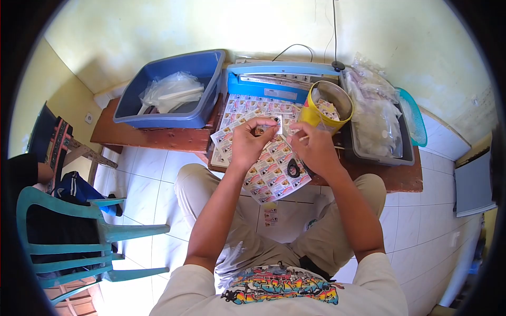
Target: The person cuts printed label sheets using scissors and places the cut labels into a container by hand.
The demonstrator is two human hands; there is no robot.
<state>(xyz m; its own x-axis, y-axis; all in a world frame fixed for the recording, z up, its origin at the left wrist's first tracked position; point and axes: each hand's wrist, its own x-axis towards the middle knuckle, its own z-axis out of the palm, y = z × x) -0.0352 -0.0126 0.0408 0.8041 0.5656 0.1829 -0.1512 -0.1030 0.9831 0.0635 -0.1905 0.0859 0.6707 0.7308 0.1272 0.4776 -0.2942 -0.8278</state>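
Note:
Over the printed label sheets [271, 176], my left hand [252, 141] pinches a small white label [279, 125] between thumb and fingers. My right hand [311, 145] is close by on the right, its fingers bent together; what it holds, if anything, is too small to make out. Black-handled scissors [293, 168] lie on the sheets below my right hand. Just behind that hand stands a yellow bucket [341, 125] with cut labels inside. The blue sealer or cutter [269, 92] lies behind the sheets.
A blue tub [129, 117] with plastic bags stands at left, a grey tray [408, 152] of bags and a turquoise basket [420, 124] at right. Green chairs [68, 248] and part of a person [45, 173] are at far left. Labels [270, 215] lie on the floor.

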